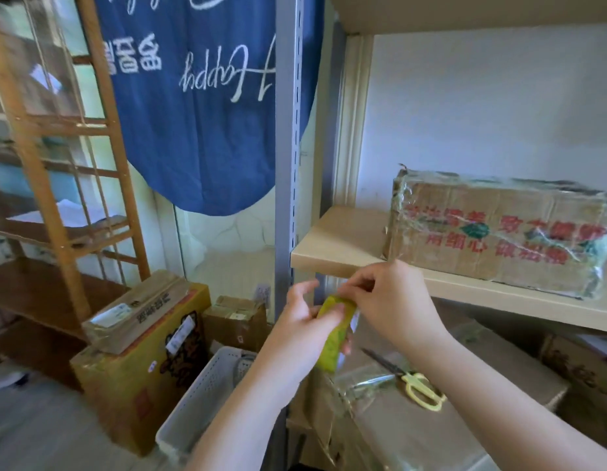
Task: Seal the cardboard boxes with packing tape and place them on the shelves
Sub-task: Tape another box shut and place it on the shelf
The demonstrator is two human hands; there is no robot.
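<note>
Head view shows the left hand gripping the yellow-green tape roll above the box below the shelf, the right hand pinching its end, which could slip and restick.

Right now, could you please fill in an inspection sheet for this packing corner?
Surface: beige shelf board carries one tape-wrapped cardboard box; a lower box serves as the work top.
Job's things: yellow-green tape roll held over the lower box; clear tape trails down its corner.
Clutter: yellow-handled scissors lie on the lower box; white basket and stacked cartons on the floor.
Grippers: left hand grips the roll; right hand pinches at its top edge.
Cables: nothing seen.
Surroundings: blue cloth, wooden rack.
</note>
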